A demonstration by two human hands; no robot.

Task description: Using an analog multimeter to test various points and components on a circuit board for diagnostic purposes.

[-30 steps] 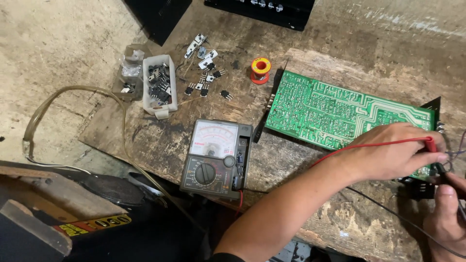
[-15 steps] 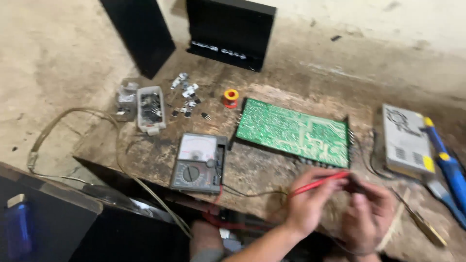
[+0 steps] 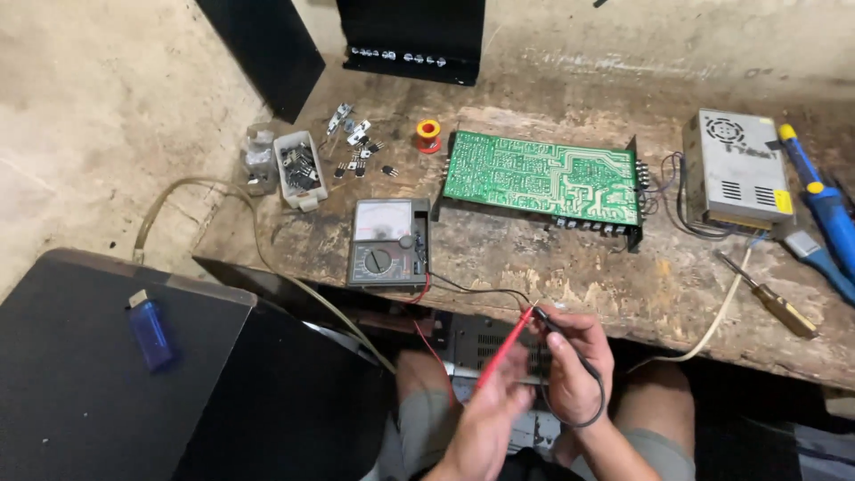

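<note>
Red probe and black probe in both hands (meter nearby)

Two hands – left hand and right hand – and two probes: one red probe, one black probe. One analog multimeter, one green circuit board, one metal power supply box, one blue lighter, one solder spool – and two screwdrivers.

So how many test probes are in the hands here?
2. The red probe lies across the left hand, tip pointing up toward the bench. The black probe is pinched in the right hand, its tip meeting the red tip.
</note>
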